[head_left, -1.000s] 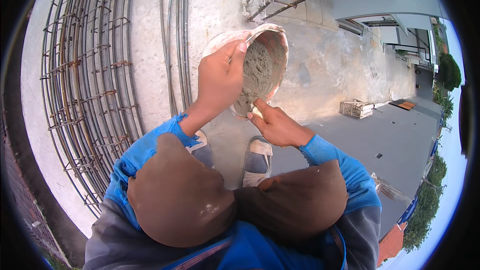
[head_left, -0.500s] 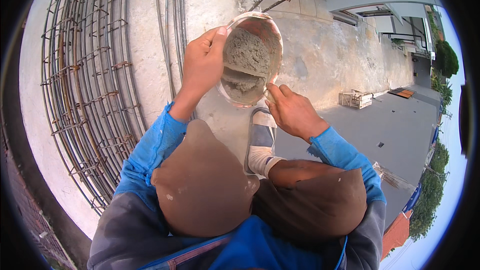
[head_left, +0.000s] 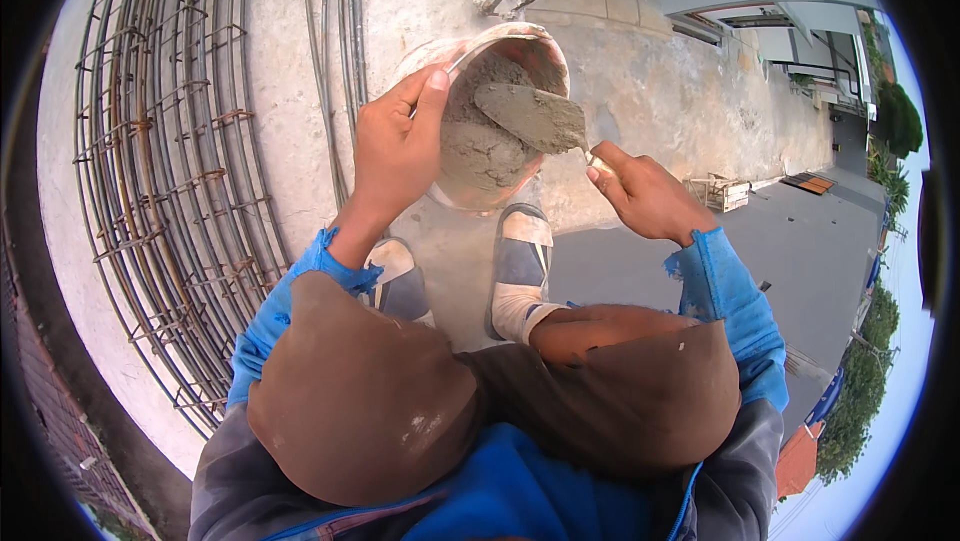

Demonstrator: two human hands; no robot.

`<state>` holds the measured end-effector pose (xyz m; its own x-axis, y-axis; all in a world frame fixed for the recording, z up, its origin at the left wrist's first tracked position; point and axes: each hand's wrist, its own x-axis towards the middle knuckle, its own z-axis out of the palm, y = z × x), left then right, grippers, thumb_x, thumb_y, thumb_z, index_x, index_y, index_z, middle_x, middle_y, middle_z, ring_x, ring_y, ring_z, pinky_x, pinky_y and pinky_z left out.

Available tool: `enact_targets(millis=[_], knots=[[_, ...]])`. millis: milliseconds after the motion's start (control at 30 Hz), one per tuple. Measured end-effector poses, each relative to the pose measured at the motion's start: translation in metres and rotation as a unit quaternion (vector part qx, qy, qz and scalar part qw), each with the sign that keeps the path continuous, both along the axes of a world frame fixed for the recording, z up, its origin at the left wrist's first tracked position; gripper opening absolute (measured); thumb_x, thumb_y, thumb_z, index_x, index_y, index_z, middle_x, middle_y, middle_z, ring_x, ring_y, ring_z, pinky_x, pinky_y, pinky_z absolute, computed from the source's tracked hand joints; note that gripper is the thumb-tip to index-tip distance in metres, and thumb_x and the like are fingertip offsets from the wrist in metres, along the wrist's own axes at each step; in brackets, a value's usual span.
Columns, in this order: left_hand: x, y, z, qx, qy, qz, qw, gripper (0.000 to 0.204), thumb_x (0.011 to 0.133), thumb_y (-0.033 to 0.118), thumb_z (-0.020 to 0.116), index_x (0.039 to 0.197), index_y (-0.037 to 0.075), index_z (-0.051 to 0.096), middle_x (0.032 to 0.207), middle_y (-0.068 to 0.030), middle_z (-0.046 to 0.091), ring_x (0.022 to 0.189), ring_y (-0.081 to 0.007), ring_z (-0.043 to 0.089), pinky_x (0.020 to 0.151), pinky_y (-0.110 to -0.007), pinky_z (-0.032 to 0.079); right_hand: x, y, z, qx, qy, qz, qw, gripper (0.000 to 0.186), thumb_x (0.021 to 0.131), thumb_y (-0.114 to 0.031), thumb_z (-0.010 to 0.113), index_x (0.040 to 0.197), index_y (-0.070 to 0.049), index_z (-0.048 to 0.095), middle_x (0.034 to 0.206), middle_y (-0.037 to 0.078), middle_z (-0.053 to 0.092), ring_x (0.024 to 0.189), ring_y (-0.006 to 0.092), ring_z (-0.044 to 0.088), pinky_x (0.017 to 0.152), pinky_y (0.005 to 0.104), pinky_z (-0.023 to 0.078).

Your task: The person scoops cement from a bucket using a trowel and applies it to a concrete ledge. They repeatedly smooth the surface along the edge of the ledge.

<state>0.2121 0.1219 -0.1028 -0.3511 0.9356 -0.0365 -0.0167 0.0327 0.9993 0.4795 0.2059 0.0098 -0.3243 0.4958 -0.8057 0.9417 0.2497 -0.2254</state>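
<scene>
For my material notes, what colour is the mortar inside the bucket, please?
The mortar is brownish grey; the head view shows it best.

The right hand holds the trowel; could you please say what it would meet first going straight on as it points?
Past the trowel it holds, the right hand would probably meet the right rim of the bucket first, though depth is unclear and it might pass above.

Round reddish bucket smeared with pale cement: mouth tilted toward the viewer. Grey, lumpy wet mortar inside; surface uneven. Mortar-coated trowel with long, round-tipped blade and pale handle: blade across the mouth, tip leftward, handle beyond the right rim. Blade-mortar contact unclear.
</scene>
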Motion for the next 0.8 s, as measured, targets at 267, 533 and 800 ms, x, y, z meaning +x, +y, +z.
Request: enact_targets(millis=[267,533,800], knots=[[0.017,0.005,-0.009,0.007,0.041,0.086,0.995,0.041,0.115,0.029,0.055,0.128,-0.005,0.074,0.099,-0.0059,0.076,0.089,-0.0068,0.06,0.079,-0.026,0.05,-0.017,-0.053,-0.121,-0.082,0.269,-0.074,0.957,0.042,0.116,-0.042,0.039,0.132,-0.004,0.05,0.102,0.023,0.068,0.077,0.0367,0.07,0.073,0.0481,0.056],[-0.008,0.006,-0.018,-0.025,0.028,0.058,0.998,0.042,0.116,0.028,0.052,0.129,-0.005,0.073,0.111,-0.0061,0.076,0.1,-0.0083,0.065,0.09,-0.025,0.052,0.005,-0.021,-0.082,-0.413,0.308,-0.371,0.773,0.035,0.116,-0.043,0.042,0.123,-0.01,0.054,0.08,0.004,0.052,0.048,0.0096,0.047,0.041,0.0269,0.041],[-0.035,0.003,-0.032,-0.071,-0.02,0.101,0.992,0.044,0.117,0.03,0.048,0.132,-0.004,0.073,0.111,-0.0059,0.077,0.099,-0.0078,0.065,0.09,-0.025,0.052,0.084,0.007,-0.053,-0.271,0.362,-0.436,0.778,0.037,0.116,-0.043,0.041,0.124,-0.01,0.056,0.073,0.004,0.054,0.042,0.0099,0.043,0.039,0.0253,0.04]])
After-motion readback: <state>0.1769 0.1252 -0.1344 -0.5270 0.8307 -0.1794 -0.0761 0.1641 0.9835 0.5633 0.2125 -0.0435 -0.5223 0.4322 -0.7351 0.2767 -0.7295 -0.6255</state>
